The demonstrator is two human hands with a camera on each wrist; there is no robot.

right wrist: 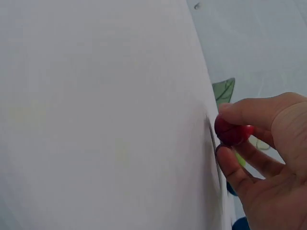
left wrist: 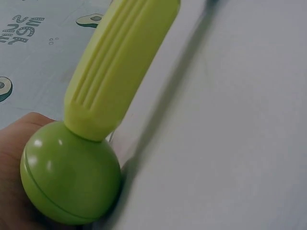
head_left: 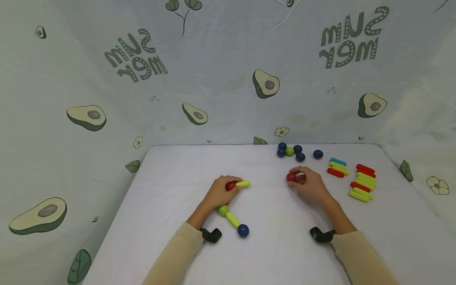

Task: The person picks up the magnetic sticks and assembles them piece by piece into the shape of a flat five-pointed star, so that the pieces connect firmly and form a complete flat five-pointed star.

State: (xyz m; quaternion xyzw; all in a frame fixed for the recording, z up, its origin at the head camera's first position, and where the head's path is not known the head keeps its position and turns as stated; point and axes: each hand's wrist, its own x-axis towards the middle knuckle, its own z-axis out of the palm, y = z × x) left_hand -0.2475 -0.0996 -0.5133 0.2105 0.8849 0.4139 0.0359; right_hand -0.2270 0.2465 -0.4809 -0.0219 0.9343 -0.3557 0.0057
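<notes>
My left hand (head_left: 221,192) grips a red ball (head_left: 230,185) of a joined ball-and-stick toy, left of the table's middle. From that ball a yellow-green stick (head_left: 244,183) points right. Below the hand a bit of red shows, then a green ball (head_left: 223,210), another yellow-green stick (head_left: 233,220) and a dark blue ball (head_left: 243,230). The left wrist view shows the green ball (left wrist: 72,175) and its stick (left wrist: 120,67) up close. Farther right, my right hand (head_left: 311,186) pinches a loose red ball (right wrist: 231,133) between thumb and fingers.
At the table's back edge sit several dark blue balls (head_left: 300,157) around one green ball (head_left: 290,151), with a single blue ball (head_left: 318,154) beside them. On the right lie two rows of sticks, a shorter one (head_left: 336,172) and a longer one (head_left: 365,179). A printed cloth hangs behind.
</notes>
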